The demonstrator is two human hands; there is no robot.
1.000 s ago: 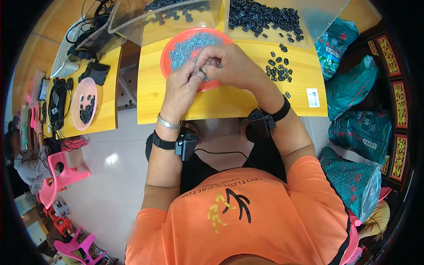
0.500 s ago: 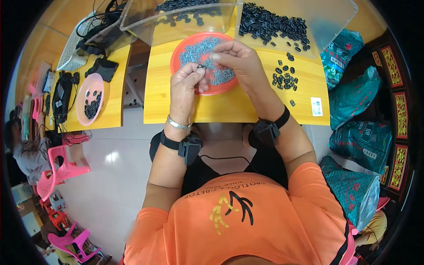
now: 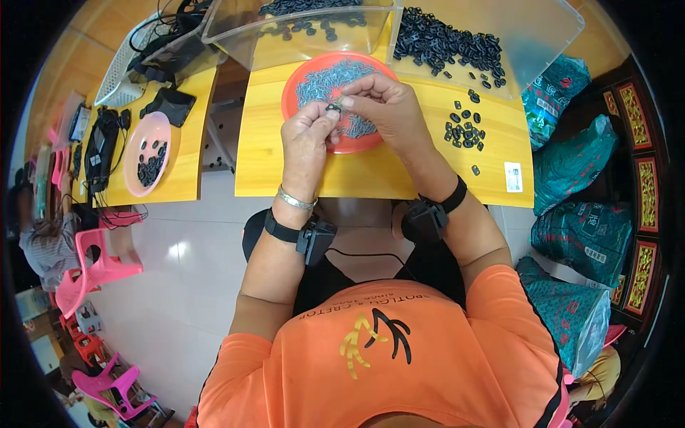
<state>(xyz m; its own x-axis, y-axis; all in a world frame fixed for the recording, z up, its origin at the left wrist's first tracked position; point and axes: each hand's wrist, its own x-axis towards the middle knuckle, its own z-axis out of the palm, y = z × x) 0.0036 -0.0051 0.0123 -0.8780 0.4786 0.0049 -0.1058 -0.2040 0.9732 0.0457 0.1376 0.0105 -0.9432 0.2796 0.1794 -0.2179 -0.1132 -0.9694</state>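
Over a round red tray (image 3: 288,100) heaped with small silver screws (image 3: 325,80), my two hands meet. Thumb and fingers of my left hand (image 3: 307,139) pinch a small black plastic piece (image 3: 333,108). My right hand (image 3: 389,110) is closed in a pinch at the edge of that piece. Whatever sits between its fingertips is too small to make out. Loose black pieces (image 3: 465,133) lie on the yellow table (image 3: 271,175) to the right of the hands.
Clear plastic bins (image 3: 528,50) with piles of black pieces (image 3: 446,44) stand at the back. On the left table are a pink bowl (image 3: 132,160) holding black parts and a white basket (image 3: 118,85). Green sacks (image 3: 581,232) line the right; pink chairs (image 3: 107,267) and a person (image 3: 50,246) are left.
My right hand has come down and closer to the left, its fingertips now at the black piece. My left hand has shifted slightly right. The whole view has moved a little.
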